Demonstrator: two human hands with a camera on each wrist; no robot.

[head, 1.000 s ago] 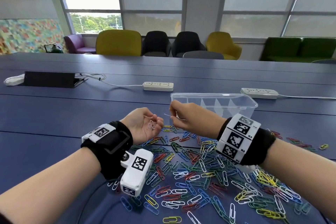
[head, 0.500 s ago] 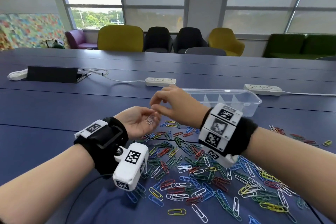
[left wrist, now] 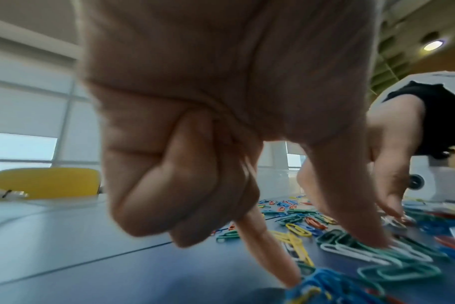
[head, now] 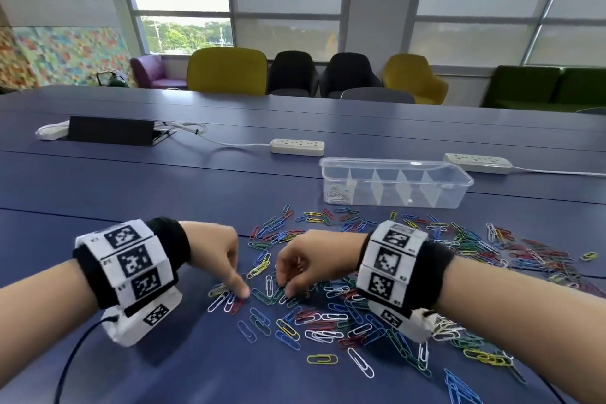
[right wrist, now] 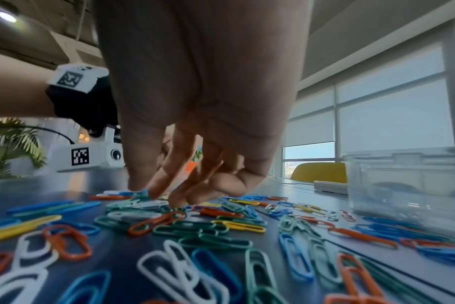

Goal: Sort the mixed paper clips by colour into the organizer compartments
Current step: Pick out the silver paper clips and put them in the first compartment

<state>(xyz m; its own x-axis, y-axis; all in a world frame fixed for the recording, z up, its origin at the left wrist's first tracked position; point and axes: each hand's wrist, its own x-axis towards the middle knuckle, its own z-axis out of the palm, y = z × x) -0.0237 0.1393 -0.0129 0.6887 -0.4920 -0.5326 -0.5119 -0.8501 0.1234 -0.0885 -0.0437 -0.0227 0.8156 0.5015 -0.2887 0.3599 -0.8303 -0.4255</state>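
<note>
Mixed coloured paper clips [head: 344,305] lie scattered on the blue table [head: 131,207]. The clear organizer [head: 393,162] stands behind them, with white clips [head: 337,193] in its leftmost compartment. My left hand [head: 241,289] is palm down at the pile's left edge. Its forefinger [left wrist: 273,257] and thumb [left wrist: 351,205] touch clips, and its last fingers [left wrist: 169,195] curl into the palm, where thin pale wire edges show. My right hand [head: 288,289] reaches down beside it. Its fingertips [right wrist: 156,191] rest on a white clip [right wrist: 148,203] among green ones, with nothing lifted.
Two white power strips [head: 297,146] [head: 477,163] lie behind the organizer, and a black box [head: 111,129] with cables sits at the far left. Chairs [head: 226,70] line the table's far side. A dark cable [head: 72,354] hangs from my left wrist.
Both hands dropped from mid-air near the organizer onto the clip pile. The left hand turned palm down, and the right hand left the left palm.
</note>
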